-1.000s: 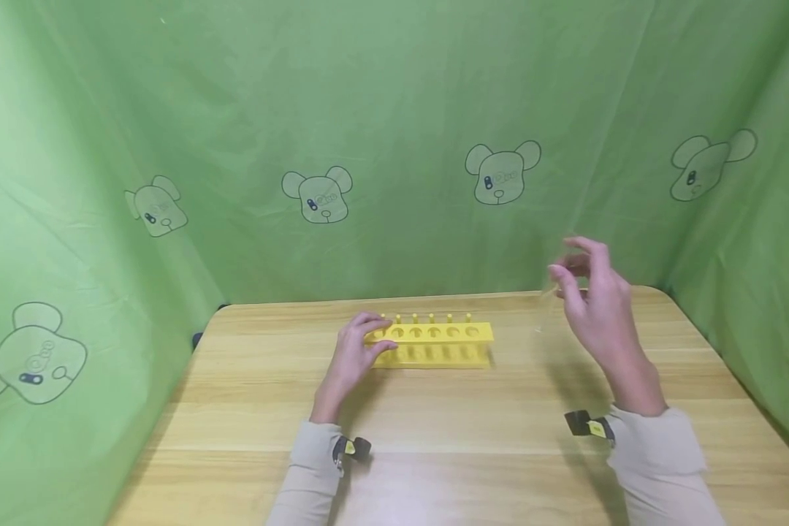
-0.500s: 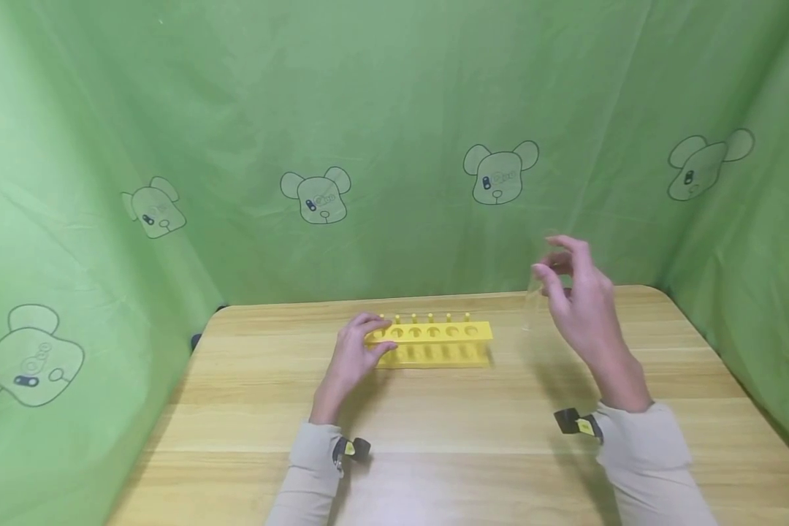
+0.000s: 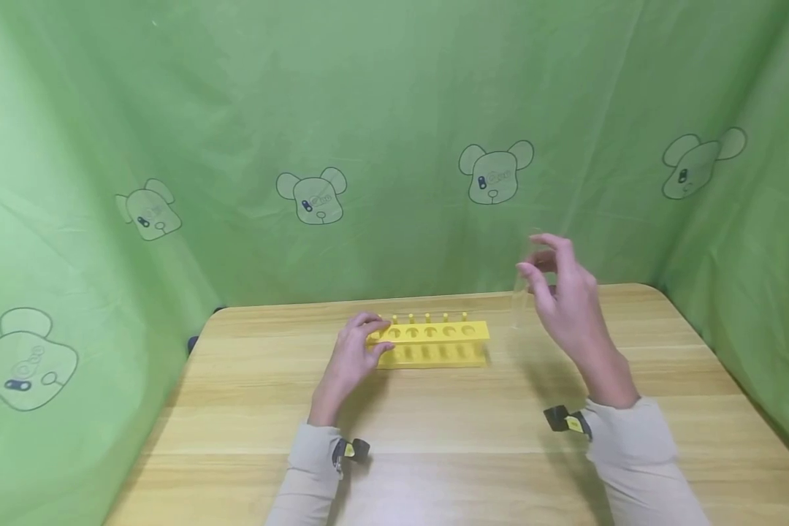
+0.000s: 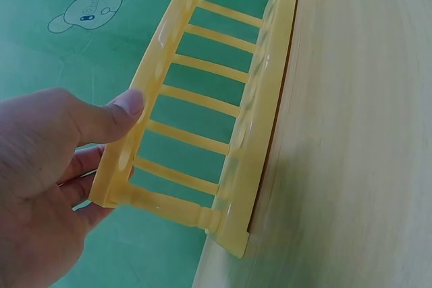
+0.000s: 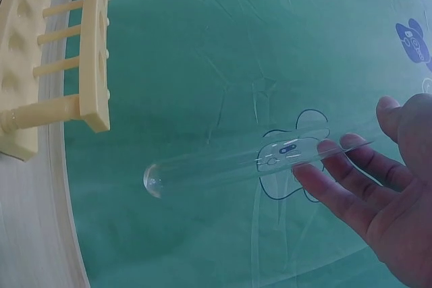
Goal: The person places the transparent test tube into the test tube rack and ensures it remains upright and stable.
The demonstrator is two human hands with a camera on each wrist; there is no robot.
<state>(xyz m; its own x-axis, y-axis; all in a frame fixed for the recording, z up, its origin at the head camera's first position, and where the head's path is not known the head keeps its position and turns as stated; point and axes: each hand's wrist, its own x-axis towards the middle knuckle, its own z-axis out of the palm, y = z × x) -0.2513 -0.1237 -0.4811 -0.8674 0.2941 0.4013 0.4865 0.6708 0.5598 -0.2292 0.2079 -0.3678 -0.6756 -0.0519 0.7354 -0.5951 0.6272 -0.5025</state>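
Note:
A yellow test tube rack (image 3: 434, 333) with a row of round holes and a row of pegs along its back stands on the table. My left hand (image 3: 351, 351) grips its left end, the thumb (image 4: 128, 104) lying on the top bar in the left wrist view. To the right of the rack, above the table, my right hand (image 3: 568, 299) holds a clear glass test tube (image 3: 519, 303) near its upper end. In the right wrist view the rounded bottom of the test tube (image 5: 154, 181) points toward the rack (image 5: 94, 52), apart from it.
The wooden table (image 3: 434, 453) ends at a back edge behind the rack. A green curtain (image 3: 394, 88) printed with bear heads hangs behind and along both sides. Each wrist wears a small black camera (image 3: 360, 449).
My right hand has moved left with the test tube, bringing it closer to the rack's right end. The left hand keeps its grip on the rack, which stays in place.

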